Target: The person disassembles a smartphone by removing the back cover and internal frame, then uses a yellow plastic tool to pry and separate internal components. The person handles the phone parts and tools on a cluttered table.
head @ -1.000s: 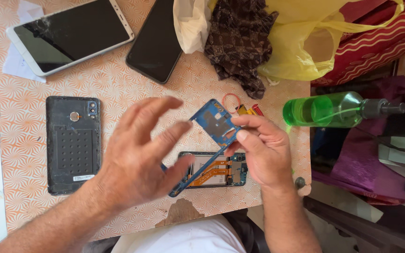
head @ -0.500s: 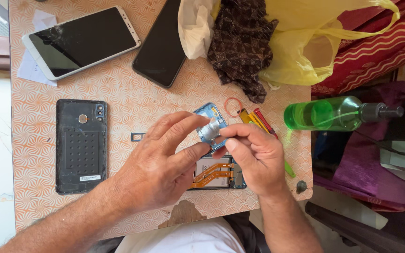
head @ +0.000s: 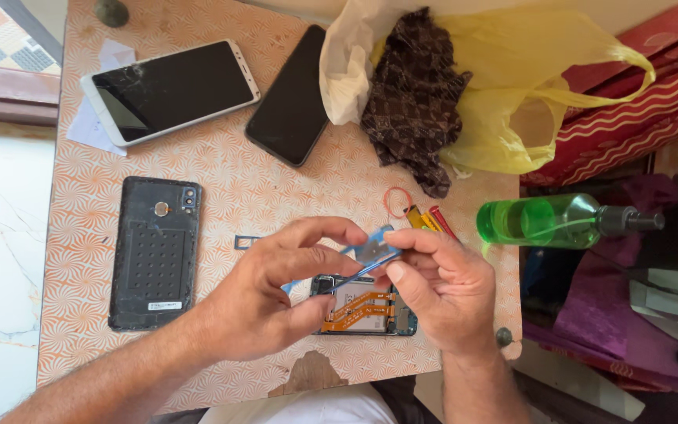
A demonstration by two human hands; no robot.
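Both hands, left hand [head: 264,302] and right hand [head: 433,286], pinch a blue inner frame [head: 372,253] lifted above the opened phone [head: 362,310], table centre-bottom. Back cover [head: 154,251] lies off at 9 o'clock. Orange flex cables remain seated; disassembly looks partway.

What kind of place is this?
Probably an informal phone-repair spot at home, not a fitted workshop: an opened phone with orange flex cables, a detached black phone back cover and two spare phones lie on an orange patterned table, beside a yellow plastic bag.
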